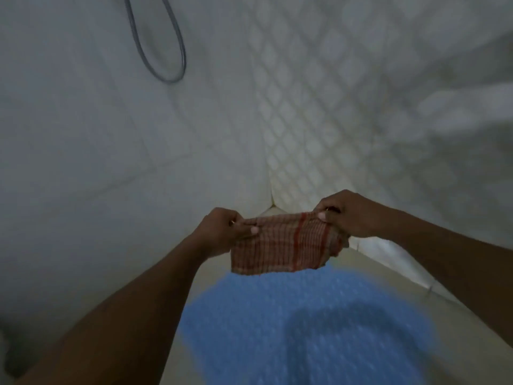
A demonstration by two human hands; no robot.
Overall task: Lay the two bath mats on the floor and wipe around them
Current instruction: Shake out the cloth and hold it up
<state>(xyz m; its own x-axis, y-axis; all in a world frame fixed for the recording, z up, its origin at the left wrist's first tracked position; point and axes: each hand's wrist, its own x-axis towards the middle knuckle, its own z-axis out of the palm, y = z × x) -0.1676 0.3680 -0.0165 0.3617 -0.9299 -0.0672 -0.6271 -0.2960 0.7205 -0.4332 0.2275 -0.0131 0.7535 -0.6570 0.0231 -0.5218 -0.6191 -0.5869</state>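
Note:
A small checked cloth [280, 244], beige with red stripes, hangs stretched in the air between my two hands. My left hand [222, 230] pinches its upper left corner and my right hand [347, 213] pinches its upper right corner. Below the cloth a blue textured bath mat [291, 323] lies flat on the beige floor, blurred, with a dark shadow across its right half. Only one mat is in view.
White tiled walls meet in a corner [270, 195] just beyond the cloth, with a diamond pattern on the right wall. A grey shower hose [166, 51] loops down the left wall. Bare beige floor [369, 270] runs along the mat's right side.

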